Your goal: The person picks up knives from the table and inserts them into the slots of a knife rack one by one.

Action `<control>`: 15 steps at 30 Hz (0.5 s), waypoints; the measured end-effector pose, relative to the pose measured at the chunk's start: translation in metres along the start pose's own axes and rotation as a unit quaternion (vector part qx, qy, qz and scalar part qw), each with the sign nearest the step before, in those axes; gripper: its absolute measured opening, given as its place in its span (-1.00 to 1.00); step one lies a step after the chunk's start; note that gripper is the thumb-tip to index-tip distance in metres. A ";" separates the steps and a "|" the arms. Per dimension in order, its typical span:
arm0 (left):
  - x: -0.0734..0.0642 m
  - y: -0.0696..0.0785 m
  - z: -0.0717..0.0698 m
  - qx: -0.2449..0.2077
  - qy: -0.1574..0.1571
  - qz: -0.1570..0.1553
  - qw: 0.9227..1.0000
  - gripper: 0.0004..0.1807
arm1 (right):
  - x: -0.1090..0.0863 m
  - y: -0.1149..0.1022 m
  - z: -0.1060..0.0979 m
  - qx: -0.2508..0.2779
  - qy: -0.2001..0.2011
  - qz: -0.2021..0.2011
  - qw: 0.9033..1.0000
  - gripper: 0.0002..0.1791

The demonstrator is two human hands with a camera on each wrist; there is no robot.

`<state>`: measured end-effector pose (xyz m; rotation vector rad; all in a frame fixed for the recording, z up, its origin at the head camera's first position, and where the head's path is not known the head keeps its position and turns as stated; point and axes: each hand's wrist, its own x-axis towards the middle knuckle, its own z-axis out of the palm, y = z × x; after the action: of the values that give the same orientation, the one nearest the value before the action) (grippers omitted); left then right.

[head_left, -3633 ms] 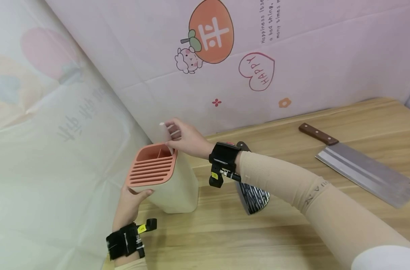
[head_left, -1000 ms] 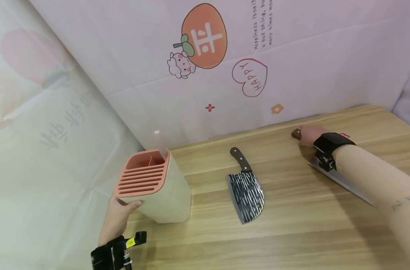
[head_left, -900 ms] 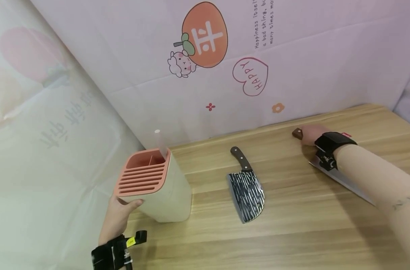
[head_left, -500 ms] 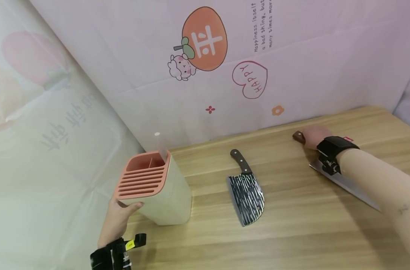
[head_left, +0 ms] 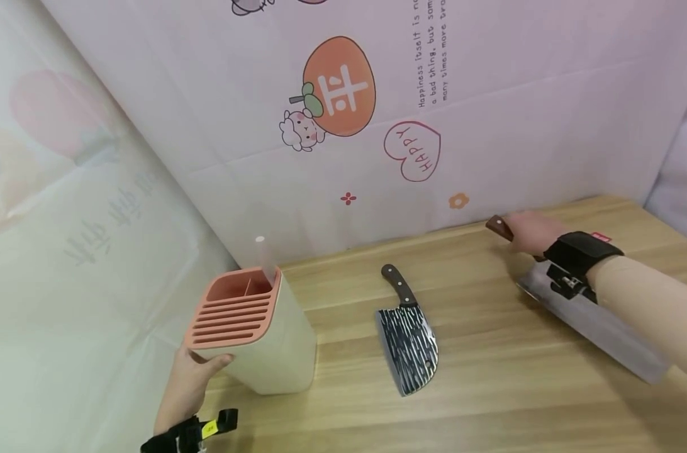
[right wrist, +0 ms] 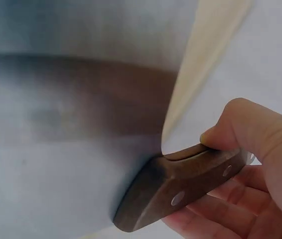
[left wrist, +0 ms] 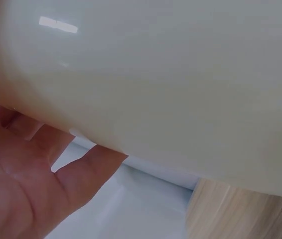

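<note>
Black straps (head_left: 584,253) circle both wrists, and a beige sleeve (head_left: 655,302) covers the right forearm. At the lower left, the left hand (head_left: 185,384) grips the near left corner of a cream holder (head_left: 284,352): its thumb lies on the near side just under the rim, and the left wrist view shows other fingers bent against the side. The holder stands upright on the wood-grain desk (head_left: 343,421), with a coral top (head_left: 224,344) cut into parallel slots toward the person and two divided compartments beyond them. A pale stick-like thing (head_left: 267,264) leans in the right compartment, its white end up; what it is, I cannot tell.

Right of the holder, apart from it, a small cleaver (head_left: 408,346) lies flat, its dark blade streaked with silver, its riveted handle pointing away from the person. Farther right, the right hand (head_left: 533,231) holds a large knife (head_left: 598,324) by its brown handle (right wrist: 181,184), thumb on top and fingers underneath; the broad plain blade slants back toward the near right, partly behind the forearm. Whether its far end touches the desk cannot be told.

Behind everything hangs a pink-white printed cloth (head_left: 491,126), showing an orange fruit (head_left: 340,88), a red heart outline (head_left: 413,151) reading HAPPY and small flowers (head_left: 463,199).
</note>
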<state>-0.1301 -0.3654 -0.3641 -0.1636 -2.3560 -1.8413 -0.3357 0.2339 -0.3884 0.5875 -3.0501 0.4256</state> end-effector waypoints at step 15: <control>0.003 -0.003 0.000 -0.002 -0.003 0.009 1.000 -0.11 | -0.026 -0.054 -0.069 0.053 0.021 0.005 0.998 -0.79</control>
<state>-0.1340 -0.3665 -0.3666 -0.1904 -2.3474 -1.8407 -0.2948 0.2137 -0.3096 0.5590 -3.0073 0.5952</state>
